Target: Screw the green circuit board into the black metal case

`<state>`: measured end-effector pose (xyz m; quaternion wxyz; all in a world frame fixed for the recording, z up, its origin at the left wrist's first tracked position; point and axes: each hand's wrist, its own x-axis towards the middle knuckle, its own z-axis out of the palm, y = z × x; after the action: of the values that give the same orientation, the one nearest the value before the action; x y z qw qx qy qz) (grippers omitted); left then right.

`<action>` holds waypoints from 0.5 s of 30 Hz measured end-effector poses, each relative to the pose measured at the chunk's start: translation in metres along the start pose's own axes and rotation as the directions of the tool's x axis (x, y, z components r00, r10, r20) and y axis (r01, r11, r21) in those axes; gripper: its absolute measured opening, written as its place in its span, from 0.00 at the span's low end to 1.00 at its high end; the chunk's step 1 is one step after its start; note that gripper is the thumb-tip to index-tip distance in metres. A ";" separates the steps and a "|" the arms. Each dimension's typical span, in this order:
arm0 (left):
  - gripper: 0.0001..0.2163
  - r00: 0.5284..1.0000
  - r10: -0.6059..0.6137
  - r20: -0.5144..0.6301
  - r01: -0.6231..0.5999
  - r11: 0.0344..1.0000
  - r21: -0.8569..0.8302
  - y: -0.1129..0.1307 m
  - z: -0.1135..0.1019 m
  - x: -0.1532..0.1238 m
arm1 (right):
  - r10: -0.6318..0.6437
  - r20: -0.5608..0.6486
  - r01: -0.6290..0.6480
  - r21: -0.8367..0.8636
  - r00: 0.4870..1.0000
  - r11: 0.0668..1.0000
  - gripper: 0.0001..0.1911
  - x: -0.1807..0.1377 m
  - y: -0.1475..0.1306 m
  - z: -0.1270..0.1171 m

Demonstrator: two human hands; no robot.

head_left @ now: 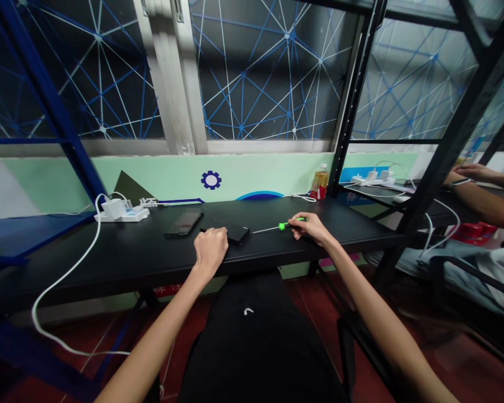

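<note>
"Where is the black box (237, 232)?"
"Just right of the curled left hand (211, 247); whether gripped, I cannot tell."
"And the right hand (309, 228)?"
"It grasps the screwdriver (282, 226), shaft toward the box."

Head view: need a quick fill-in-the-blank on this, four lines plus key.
1. The right hand holds a screwdriver with black and ____ on its handle.
2. Of the wearer's two hands, the ____ one is nearer the black box.
3. The phone lies on a desk coloured ____.
4. The cable looping down at the far left is ____.

Missing words: green; left; black; white.
</note>
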<state>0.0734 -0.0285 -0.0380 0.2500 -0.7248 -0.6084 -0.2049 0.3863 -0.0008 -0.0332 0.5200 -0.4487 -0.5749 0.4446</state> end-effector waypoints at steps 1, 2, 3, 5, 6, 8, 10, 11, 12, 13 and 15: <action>0.18 1.000 -0.001 0.003 0.001 1.000 -0.003 0.000 0.000 0.000 | -0.001 0.001 0.001 0.001 1.000 1.000 0.24 0.000 0.000 0.000; 0.18 1.000 -0.004 0.005 0.004 1.000 -0.004 0.000 -0.001 0.000 | -0.003 0.001 0.003 0.003 1.000 1.000 0.24 -0.001 -0.001 0.000; 0.17 1.000 -0.008 0.007 0.009 1.000 -0.004 0.000 -0.001 0.000 | -0.003 0.000 0.003 0.004 1.000 1.000 0.24 -0.001 -0.001 0.001; 0.17 1.000 -0.018 0.011 0.018 1.000 -0.003 0.000 -0.001 0.000 | -0.004 -0.003 0.004 0.004 1.000 1.000 0.24 -0.001 -0.001 0.001; 0.17 1.000 -0.019 0.013 0.019 1.000 -0.003 0.000 -0.001 0.000 | -0.004 -0.004 0.004 0.002 1.000 1.000 0.25 -0.001 0.000 0.000; 0.17 1.000 -0.014 0.016 0.015 1.000 -0.003 0.000 -0.001 0.000 | -0.006 -0.001 0.006 -0.001 1.000 1.000 0.25 0.000 0.000 0.000; 0.17 1.000 -0.006 0.018 0.006 1.000 -0.004 0.000 -0.001 0.000 | -0.013 0.007 0.013 -0.001 1.000 1.000 0.24 0.000 0.000 0.000; 0.17 1.000 -0.004 0.018 0.004 1.000 -0.003 0.000 -0.001 0.000 | -0.015 0.010 0.015 0.000 1.000 1.000 0.24 0.000 0.000 0.000; 0.17 1.000 -0.004 0.017 0.004 1.000 -0.002 0.000 -0.001 0.000 | -0.016 0.013 0.016 0.000 1.000 1.000 0.24 0.000 0.000 0.000; 0.17 1.000 -0.004 0.017 0.004 1.000 0.001 0.000 -0.001 0.000 | -0.016 0.013 0.016 -0.002 1.000 1.000 0.24 -0.001 0.000 0.000; 0.17 1.000 -0.003 0.014 0.003 1.000 0.007 0.000 -0.001 0.000 | -0.017 0.010 0.017 -0.009 1.000 1.000 0.24 -0.001 -0.001 0.000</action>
<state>0.0736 -0.0289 -0.0374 0.2478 -0.7244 -0.6121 -0.1981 0.3860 -0.0024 -0.0324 0.5191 -0.4438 -0.5832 0.4398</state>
